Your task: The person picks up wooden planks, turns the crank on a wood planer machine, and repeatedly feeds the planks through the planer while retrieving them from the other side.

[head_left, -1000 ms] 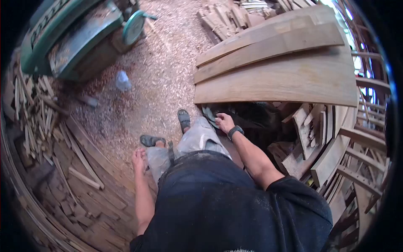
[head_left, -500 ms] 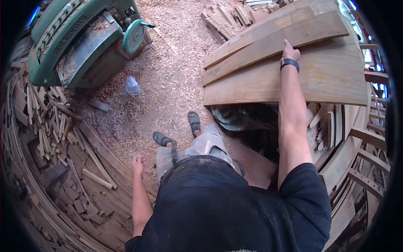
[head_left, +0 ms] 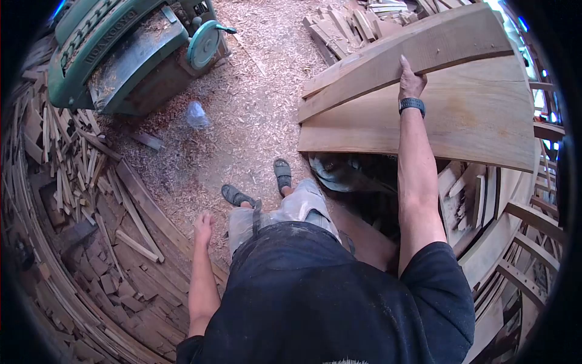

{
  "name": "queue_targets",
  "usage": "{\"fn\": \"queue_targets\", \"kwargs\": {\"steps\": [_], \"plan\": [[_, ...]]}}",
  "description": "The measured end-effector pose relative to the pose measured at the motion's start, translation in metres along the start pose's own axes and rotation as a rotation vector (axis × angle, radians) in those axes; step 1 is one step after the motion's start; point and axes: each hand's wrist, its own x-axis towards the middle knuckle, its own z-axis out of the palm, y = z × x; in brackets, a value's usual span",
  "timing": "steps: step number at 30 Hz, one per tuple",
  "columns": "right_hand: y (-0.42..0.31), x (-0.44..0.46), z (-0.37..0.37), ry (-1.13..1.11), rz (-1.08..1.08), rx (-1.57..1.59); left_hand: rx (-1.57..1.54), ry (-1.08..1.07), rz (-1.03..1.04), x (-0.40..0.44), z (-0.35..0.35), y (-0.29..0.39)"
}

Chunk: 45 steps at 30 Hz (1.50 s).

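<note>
My right hand (head_left: 411, 84), with a dark watch on its wrist, grips the near edge of a long wooden plank (head_left: 448, 42). The thumb lies on top of the plank and the other fingers are mostly hidden. This plank rests at a slant over a wide, pale board (head_left: 485, 109). Another plank (head_left: 339, 70) shows partly from beneath its far side. My left hand (head_left: 204, 228) hangs beside my left leg above the shavings, holding nothing, its fingers loosely bent.
A green machine (head_left: 130, 48) with a handwheel (head_left: 203, 45) stands at upper left. Wood shavings (head_left: 248, 115) cover the floor, with a clear plastic bag (head_left: 197, 115) on them. Offcuts (head_left: 112, 285) lie at left; more wood scraps (head_left: 345, 27) lie beyond the boards.
The top plank has shifted away from me and turned, covering more of the plank behind it and baring more of the wide board. My right hand has moved slightly left with it.
</note>
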Motion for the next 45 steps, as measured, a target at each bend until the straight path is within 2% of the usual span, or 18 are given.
{"fn": "queue_targets", "kwargs": {"steps": [3, 8, 9, 12, 13, 15, 16, 18, 20, 23, 33, 35, 38, 39, 41, 42, 43, 45], "plan": [[-0.016, -0.005, 0.018, 0.045, 0.163, 0.171, -0.082, 0.024, 0.178, 0.015, 0.008, 0.038], [-0.041, -0.015, 0.028, -0.047, 0.066, 0.456, -0.210, 0.038, 0.356, 0.016, 0.025, 0.092], [-0.053, -0.020, 0.031, -0.087, -0.008, 0.494, -0.272, 0.007, 0.320, 0.010, 0.032, 0.105], [-0.061, -0.002, 0.024, -0.232, 0.147, 0.747, -0.428, -0.056, 0.203, -0.018, 0.056, 0.154], [-0.067, 0.002, 0.026, -0.288, 0.130, 0.814, -0.429, -0.024, 0.351, -0.010, 0.073, 0.148], [-0.110, -0.008, 0.027, -0.390, 0.393, 1.015, -0.270, 0.082, 0.609, -0.010, 0.093, 0.156], [-0.104, 0.014, 0.034, -1.218, 0.114, 1.206, -0.108, 0.135, 0.704, -0.027, 0.095, 0.176], [-0.126, 0.015, 0.052, -1.320, 0.109, 1.158, 0.099, 0.235, 0.801, -0.047, 0.100, 0.207], [-0.147, -0.001, 0.065, -1.521, 0.062, 1.289, 0.147, 0.218, 0.812, -0.049, 0.110, 0.214], [-0.173, -0.027, 0.068, -1.617, 0.144, 1.292, 0.212, 0.231, 0.870, -0.038, 0.126, 0.208], [-0.187, -0.111, 0.085, -1.527, 0.381, 1.372, 0.113, 0.453, 0.858, -0.041, 0.137, 0.143], [-0.167, -0.103, 0.094, -1.628, 0.454, 1.453, 0.106, 0.428, 0.845, -0.052, 0.134, 0.133], [-0.138, -0.105, 0.120, -1.487, 0.636, 1.492, 0.009, 0.393, 0.836, -0.059, 0.116, 0.106], [-0.135, -0.112, 0.119, -1.290, 0.665, 1.342, -0.071, 0.313, 0.816, -0.061, 0.107, 0.098], [-0.140, -0.129, 0.120, -1.220, 0.652, 1.127, -0.153, 0.219, 0.747, -0.072, 0.079, 0.080], [-0.144, -0.147, 0.120, -0.859, 0.681, 0.910, -0.156, 0.220, 0.704, -0.075, 0.070, 0.070], [-0.181, -0.186, 0.131, -0.734, 0.639, 0.799, -0.176, 0.177, 0.670, -0.080, 0.059, 0.062], [-0.175, -0.206, 0.150, -0.745, 0.596, 0.706, -0.190, 0.127, 0.658, -0.088, 0.047, 0.050]]}}
